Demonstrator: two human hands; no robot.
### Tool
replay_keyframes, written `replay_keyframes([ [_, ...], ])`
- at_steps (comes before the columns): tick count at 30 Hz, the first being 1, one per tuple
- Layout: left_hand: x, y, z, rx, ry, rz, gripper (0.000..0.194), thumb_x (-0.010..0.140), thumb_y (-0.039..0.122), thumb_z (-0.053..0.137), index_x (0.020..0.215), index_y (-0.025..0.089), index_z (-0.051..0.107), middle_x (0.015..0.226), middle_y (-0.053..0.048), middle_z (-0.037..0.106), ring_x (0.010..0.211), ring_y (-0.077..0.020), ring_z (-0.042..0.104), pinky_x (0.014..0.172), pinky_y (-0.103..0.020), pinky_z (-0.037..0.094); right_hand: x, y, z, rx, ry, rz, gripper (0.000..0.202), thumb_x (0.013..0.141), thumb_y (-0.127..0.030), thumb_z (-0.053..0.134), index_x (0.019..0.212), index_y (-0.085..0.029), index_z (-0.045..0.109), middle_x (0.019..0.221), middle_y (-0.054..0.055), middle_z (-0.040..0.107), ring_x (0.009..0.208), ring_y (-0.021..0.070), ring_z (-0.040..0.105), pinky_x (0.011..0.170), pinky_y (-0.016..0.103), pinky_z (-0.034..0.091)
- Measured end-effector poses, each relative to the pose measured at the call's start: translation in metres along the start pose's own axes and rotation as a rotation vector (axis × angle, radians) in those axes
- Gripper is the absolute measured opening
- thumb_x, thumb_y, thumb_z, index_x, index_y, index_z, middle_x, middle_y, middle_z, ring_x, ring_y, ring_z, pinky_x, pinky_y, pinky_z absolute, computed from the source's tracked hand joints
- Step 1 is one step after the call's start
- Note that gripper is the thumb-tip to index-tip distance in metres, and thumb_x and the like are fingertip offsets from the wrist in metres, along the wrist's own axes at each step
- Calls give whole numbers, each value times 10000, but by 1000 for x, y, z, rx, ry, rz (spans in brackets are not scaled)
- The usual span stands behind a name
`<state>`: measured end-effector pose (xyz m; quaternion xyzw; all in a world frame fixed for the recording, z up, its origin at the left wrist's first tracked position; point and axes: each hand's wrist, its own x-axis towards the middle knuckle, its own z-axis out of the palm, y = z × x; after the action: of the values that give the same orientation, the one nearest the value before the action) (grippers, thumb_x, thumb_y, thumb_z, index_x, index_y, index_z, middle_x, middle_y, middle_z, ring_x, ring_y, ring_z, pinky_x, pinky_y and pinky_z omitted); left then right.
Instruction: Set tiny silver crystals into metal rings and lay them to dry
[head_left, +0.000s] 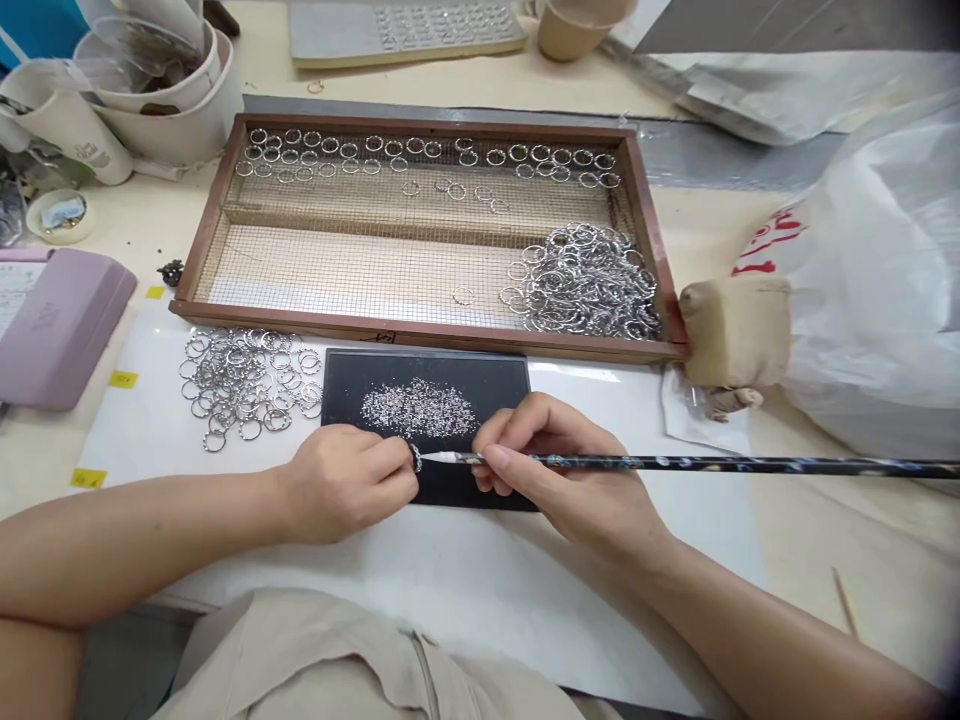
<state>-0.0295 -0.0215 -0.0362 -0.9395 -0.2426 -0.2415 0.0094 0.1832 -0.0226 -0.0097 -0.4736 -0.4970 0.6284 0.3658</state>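
My left hand [356, 480] is closed, pinching a small silver ring [416, 458] at its fingertips. Like a pen, my right hand [555, 460] grips a long dark patterned stick with a pale pointed tip [439, 457], which looks like a wax picker pencil. The tip meets the ring or lies very near it. Beneath both hands is a black tray [356, 372], bearing a heap of tiny sparkling stones [420, 408]. Left of the tray, a loose pile of silver rings [240, 375] lies on white paper [300, 590].
Behind the tray stands a wooden-framed mesh sieve [435, 342] with rows of rings and a heaped pile of rings [589, 280]. A mauve case [71, 320] and white containers [161, 125] are at left. A wooden block [739, 330] and a white plastic bag [885, 260] occupy the right.
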Motion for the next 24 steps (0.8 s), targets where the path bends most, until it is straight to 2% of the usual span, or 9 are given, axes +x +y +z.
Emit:
replay_keyframes([
  [18,0,1,1,-24,2,-11,193,802,64,481,631,152,499,623,-5,492,522,-118,377,453,-269,306,0,-1,1,-2,16,8,227,791,-266,630,642,-213,467,666,-18,588,553,99,539,481,246,422],
  [24,-1,0,0,-23,1,-8,190,802,63,476,641,153,518,629,-8,498,522,-123,376,454,-272,312,0,-1,0,-6,14,-3,215,801,-216,610,643,-209,464,655,-31,579,553,91,540,499,240,427],
])
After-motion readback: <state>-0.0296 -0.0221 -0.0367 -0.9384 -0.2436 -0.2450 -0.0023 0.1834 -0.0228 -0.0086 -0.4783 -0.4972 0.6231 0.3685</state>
